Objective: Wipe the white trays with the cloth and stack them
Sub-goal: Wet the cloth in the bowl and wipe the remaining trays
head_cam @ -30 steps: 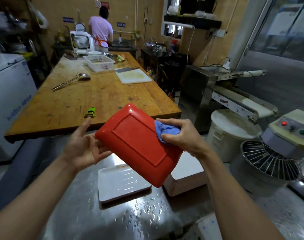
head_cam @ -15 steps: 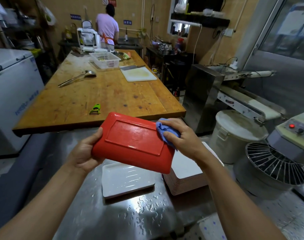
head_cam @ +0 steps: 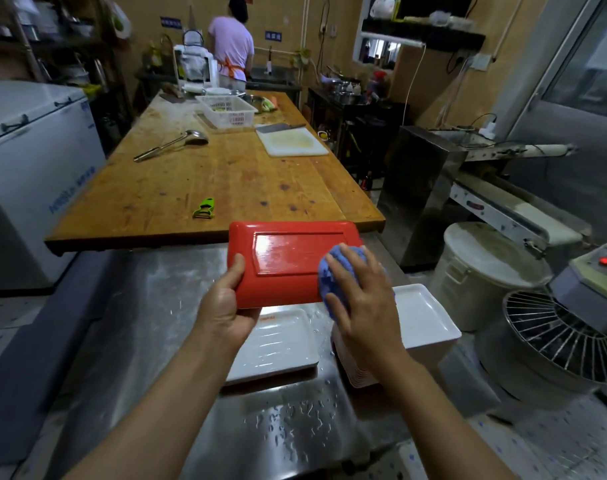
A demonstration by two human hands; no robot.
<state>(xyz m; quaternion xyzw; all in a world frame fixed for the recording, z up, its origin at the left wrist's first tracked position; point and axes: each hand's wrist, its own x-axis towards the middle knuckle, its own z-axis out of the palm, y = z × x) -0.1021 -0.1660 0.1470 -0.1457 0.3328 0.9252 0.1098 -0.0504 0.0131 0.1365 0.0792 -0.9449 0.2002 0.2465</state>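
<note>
Head view: left hand (head_cam: 225, 308) grips red tray (head_cam: 288, 258); right hand (head_cam: 360, 299) presses cloth (head_cam: 329, 271).

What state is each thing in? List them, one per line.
Red tray: underside up, wet, held off the counter.
Blue cloth: pressed on the tray.
Left hand: holds the tray's edge.
Right hand: presses the cloth.
Single white tray: flat, wet.
White stack: piled upright.

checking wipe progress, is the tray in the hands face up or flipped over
Flipped over: the red tray shows its raised rectangular base. The left hand grips its edge; the right hand presses the blue cloth on it.
</note>
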